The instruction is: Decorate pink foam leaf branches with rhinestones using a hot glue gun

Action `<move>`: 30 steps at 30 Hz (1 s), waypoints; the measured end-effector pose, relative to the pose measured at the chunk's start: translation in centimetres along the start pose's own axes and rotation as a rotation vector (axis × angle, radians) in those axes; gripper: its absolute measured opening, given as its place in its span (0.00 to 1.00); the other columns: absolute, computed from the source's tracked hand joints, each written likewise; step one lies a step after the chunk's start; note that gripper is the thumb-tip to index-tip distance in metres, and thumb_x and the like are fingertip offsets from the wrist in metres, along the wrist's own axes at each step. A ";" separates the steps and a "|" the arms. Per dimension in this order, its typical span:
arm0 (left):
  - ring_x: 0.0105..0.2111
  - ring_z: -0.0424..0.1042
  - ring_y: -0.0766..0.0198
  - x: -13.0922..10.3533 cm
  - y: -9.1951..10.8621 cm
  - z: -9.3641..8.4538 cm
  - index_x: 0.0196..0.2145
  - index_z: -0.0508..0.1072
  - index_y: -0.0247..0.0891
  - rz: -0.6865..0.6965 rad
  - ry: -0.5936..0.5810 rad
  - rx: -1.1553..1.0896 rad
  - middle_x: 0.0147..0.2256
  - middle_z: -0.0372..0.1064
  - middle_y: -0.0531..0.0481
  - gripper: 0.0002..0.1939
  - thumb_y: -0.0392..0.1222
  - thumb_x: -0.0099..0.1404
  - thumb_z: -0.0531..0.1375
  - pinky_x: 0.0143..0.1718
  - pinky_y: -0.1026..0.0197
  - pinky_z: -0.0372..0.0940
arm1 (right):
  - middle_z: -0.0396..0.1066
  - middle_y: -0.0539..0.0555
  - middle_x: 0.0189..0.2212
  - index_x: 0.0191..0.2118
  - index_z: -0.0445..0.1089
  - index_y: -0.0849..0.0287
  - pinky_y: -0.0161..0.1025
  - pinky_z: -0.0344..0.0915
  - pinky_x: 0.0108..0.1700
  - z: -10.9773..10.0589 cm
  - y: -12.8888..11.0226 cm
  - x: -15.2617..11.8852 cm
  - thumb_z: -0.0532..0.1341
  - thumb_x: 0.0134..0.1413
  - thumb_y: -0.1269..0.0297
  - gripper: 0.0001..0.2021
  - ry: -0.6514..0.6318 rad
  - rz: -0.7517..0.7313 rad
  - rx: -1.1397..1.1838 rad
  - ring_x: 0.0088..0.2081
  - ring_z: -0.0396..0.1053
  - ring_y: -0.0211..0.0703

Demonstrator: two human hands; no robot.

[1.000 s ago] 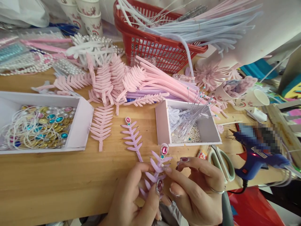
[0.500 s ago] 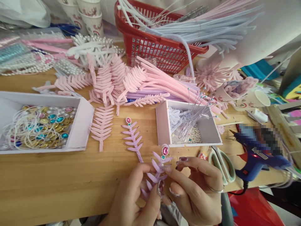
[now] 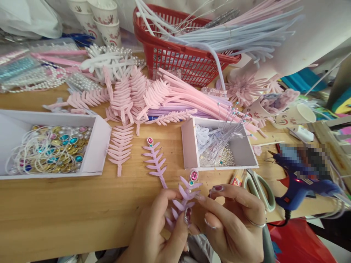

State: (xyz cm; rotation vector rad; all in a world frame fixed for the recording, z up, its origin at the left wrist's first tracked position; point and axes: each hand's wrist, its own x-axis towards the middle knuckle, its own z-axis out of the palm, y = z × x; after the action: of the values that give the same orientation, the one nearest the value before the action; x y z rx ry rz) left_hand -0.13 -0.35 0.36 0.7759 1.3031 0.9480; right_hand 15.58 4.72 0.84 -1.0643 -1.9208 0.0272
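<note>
A lilac pipe-cleaner leaf sprig (image 3: pixel 178 205) is pinched between the thumb and fingers of my left hand (image 3: pixel 157 230), above the table's front edge. At its tip sit a pink oval gem (image 3: pixel 194 175) in a pale beaded rim and a small teal stone, with a small pearl below them. My right hand (image 3: pixel 237 223) is beside it, its index fingertip at the stem just under the pearl. The other right fingers are bent and apart, with nothing visible between them. A similar lilac sprig (image 3: pixel 155 160) with a pink gem lies behind my hands.
A white box (image 3: pixel 101 146) of gems and cord stands left. Another white box (image 3: pixel 189 146) holds pearls and wires. Scissors (image 3: pixel 270 199) and a blue glue gun (image 3: pixel 290 193) with a red light lie right. Behind are pink leaf sprigs (image 3: pixel 120 146) and a red basket (image 3: pixel 156 58).
My right hand has moved slightly right, its thumb and fingers drawing a little away from the sprig. My left hand keeps its hold almost unmoved.
</note>
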 end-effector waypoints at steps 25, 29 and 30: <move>0.18 0.67 0.69 0.1 0.9 0.8 0.45 0.70 0.41 -0.102 -0.012 -0.217 0.24 0.72 0.55 0.23 0.61 0.63 0.64 0.22 0.68 0.66 | 0.59 0.57 0.44 0.41 0.76 0.60 0.41 0.70 0.40 -0.2 0.2 -0.1 0.48 0.72 0.52 0.22 -0.107 -0.090 0.023 0.42 0.66 0.43; 0.19 0.68 0.69 0.1 0.6 0.9 0.44 0.69 0.42 -0.078 0.005 -0.200 0.27 0.74 0.54 0.22 0.60 0.63 0.64 0.22 0.67 0.67 | 0.59 0.58 0.45 0.43 0.76 0.61 0.39 0.69 0.38 -0.2 0.3 -0.4 0.47 0.72 0.54 0.22 -0.104 -0.069 0.048 0.42 0.64 0.43; 0.19 0.67 0.69 0.1 0.5 0.9 0.44 0.69 0.42 -0.070 0.005 -0.203 0.28 0.74 0.53 0.22 0.60 0.63 0.64 0.22 0.67 0.67 | 0.59 0.59 0.45 0.44 0.76 0.61 0.40 0.70 0.38 -0.2 0.3 -0.5 0.47 0.72 0.53 0.22 -0.108 -0.058 0.053 0.42 0.64 0.44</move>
State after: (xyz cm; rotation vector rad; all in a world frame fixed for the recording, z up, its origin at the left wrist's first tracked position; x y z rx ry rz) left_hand 0.72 -0.01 0.84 0.5684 1.2093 1.0086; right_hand 15.98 4.49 0.50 -0.9892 -2.0364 0.1043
